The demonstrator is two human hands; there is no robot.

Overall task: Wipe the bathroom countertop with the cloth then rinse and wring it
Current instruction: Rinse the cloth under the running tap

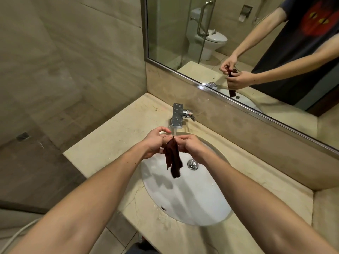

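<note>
A dark brown-red cloth hangs wet and bunched over the white oval sink. My left hand and my right hand both pinch its top end, close together, just below the spout of the chrome faucet. A thin stream of water runs from the spout onto the cloth's top. The cloth's lower end dangles free above the basin. The beige marble countertop surrounds the sink.
The chrome drain plug sits in the basin right of the cloth. A wide mirror runs along the back wall above a marble backsplash, reflecting a toilet and my arms. The counter's left edge drops to a tiled floor.
</note>
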